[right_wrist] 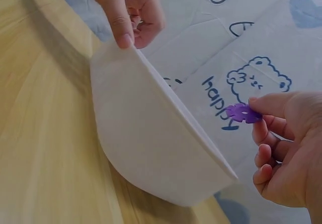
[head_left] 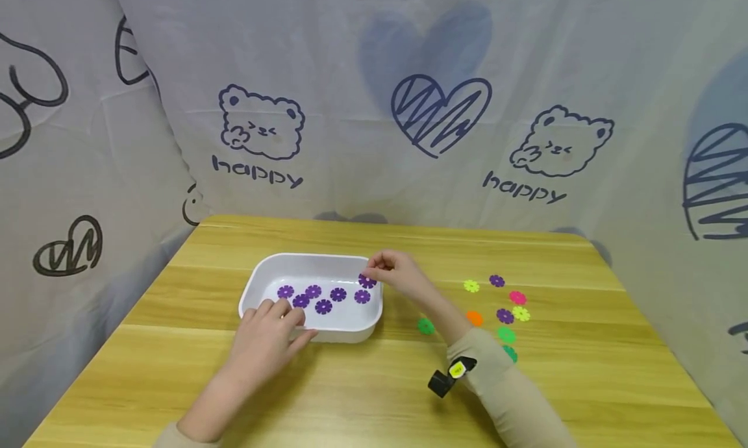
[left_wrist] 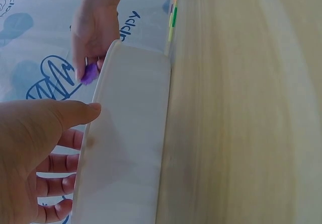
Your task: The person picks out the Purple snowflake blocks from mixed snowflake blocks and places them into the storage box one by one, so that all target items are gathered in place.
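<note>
My right hand (head_left: 403, 280) pinches a purple snowflake disc (right_wrist: 241, 113) between thumb and fingertips. It holds the disc just above the right end of a white plastic tray (head_left: 345, 337). My left hand (head_left: 264, 341) holds the tray's near left rim, with its thumb (left_wrist: 84, 113) at the outer side and its fingers over the inner side. Several purple snowflake discs (head_left: 323, 306) lie spread on the tray floor. In the left wrist view, the tray's side hides what lies inside it.
Right of the tray, loose discs lie on the wooden table (head_left: 362, 396): green (head_left: 426, 326), orange (head_left: 474, 318), yellow (head_left: 471, 286), pink (head_left: 517, 297) and purple (head_left: 497, 281). Some lie under or beside my right forearm. A printed cloth (head_left: 350, 143) hangs behind the table.
</note>
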Demonstrator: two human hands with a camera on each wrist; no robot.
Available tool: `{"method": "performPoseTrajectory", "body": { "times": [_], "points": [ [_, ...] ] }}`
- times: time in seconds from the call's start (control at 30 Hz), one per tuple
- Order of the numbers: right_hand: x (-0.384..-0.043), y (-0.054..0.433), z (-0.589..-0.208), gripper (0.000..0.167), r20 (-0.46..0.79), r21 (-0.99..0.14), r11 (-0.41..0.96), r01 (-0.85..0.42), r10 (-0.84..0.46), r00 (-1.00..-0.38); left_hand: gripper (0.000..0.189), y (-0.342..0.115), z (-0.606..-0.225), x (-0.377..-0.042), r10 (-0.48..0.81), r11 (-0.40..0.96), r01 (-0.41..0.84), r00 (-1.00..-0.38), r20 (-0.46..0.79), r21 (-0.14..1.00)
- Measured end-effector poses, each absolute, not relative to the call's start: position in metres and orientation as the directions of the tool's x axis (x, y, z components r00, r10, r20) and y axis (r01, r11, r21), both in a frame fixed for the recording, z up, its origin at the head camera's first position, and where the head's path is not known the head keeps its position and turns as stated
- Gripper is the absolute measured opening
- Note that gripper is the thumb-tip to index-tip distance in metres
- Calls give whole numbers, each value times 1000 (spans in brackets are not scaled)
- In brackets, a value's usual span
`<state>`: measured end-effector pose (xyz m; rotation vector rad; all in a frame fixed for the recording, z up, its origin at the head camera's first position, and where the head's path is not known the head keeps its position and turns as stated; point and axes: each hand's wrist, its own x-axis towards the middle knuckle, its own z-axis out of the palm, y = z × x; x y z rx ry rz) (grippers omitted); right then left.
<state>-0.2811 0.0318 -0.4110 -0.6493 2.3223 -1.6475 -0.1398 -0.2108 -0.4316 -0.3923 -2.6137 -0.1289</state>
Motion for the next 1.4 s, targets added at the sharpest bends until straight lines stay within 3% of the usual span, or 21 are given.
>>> {"method": "performPoseTrajectory", "body": {
  "times": [0.7, 1.03, 1.4],
  "points": [
    [-282, -16, -425, 13, 108, -784, 499, -370, -476, -873, 28, -212, -433, -142, 248, 957, 288, -851, 462, 16],
    [-276, -10, -425, 16, 173, -829, 429, -360, -415, -893, 28, -212, -434, -141, 251, 956, 292, -838, 484, 9],
    [-268, 34, -416, 16, 175, -849, 412, -329, -369, -913, 28, -211, -432, -141, 240, 959, 283, -852, 466, 25]
  ]
}}
